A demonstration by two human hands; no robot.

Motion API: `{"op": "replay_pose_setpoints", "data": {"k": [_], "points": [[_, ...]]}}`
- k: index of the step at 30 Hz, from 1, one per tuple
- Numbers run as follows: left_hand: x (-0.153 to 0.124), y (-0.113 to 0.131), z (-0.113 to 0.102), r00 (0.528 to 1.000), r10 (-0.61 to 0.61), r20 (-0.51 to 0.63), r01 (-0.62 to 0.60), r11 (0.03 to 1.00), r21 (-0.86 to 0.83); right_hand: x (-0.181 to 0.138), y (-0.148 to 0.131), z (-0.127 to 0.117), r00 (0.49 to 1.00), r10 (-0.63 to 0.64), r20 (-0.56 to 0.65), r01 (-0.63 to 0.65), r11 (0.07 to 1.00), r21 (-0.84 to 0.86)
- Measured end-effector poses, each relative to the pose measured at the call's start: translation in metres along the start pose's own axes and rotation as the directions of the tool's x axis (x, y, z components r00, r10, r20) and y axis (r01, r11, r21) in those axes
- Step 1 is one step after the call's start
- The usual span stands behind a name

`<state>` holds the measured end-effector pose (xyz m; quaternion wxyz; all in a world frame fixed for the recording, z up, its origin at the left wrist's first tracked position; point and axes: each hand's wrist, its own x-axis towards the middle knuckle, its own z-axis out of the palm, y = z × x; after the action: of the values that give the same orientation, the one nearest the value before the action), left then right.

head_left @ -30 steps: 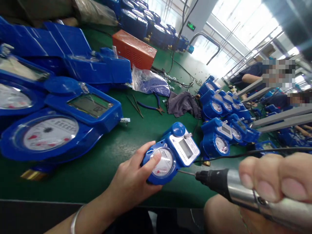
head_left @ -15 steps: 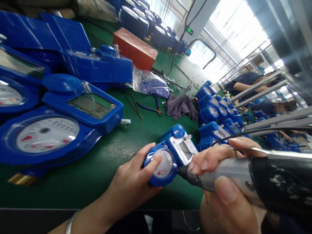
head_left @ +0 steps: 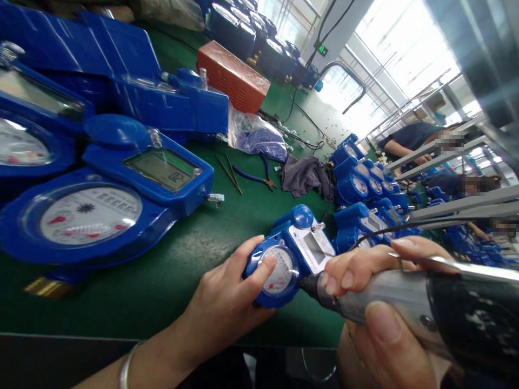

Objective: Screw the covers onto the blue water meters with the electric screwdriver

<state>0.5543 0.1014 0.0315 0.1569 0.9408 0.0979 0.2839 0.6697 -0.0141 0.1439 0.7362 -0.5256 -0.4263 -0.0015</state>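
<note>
My left hand (head_left: 239, 278) is closed round a blue water meter (head_left: 292, 248), its thumb lying across the round dial cover. The meter has a white label panel with a small grey display. In my right hand (head_left: 389, 302) is an electric screwdriver (head_left: 389, 294) with a silver and black body, a metal lever along its top and a black nose. That nose meets the meter's edge between dial and label panel; the bit's tip is hidden there.
Larger-looking blue meters (head_left: 93, 210) crowd the left side. Cutting pliers (head_left: 259, 174), tweezers (head_left: 231, 174), a grey cloth (head_left: 306, 175), a plastic bag (head_left: 255, 138) and a red-orange box (head_left: 233, 75) lie beyond. More meters (head_left: 360, 178) stand at right; people (head_left: 409, 140) work behind rails.
The whole scene has shifted slightly to the right in view. Both hands keep their hold, with the screwdriver's nose still against the meter.
</note>
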Motion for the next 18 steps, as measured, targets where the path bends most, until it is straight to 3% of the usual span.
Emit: {"op": "replay_pose_setpoints", "data": {"k": [9, 16, 18], "points": [[-0.002, -0.002, -0.001, 1.0, 0.0, 0.009, 0.0, 1.0, -0.016, 0.007, 0.004, -0.007, 0.989, -0.015, 0.144, 0.006, 0.998, 0.063], [-0.001, -0.002, -0.001, 1.0, 0.0, -0.012, 0.0, 1.0, -0.024, 0.009, 0.009, -0.014, 0.988, 0.046, 0.149, -0.061, 0.993, 0.097], [-0.002, -0.002, 0.0, 1.0, 0.0, -0.002, 0.0, 1.0, -0.025, 0.005, 0.008, -0.012, 0.994, 0.056, 0.098, -0.066, 0.993, 0.101]]}}
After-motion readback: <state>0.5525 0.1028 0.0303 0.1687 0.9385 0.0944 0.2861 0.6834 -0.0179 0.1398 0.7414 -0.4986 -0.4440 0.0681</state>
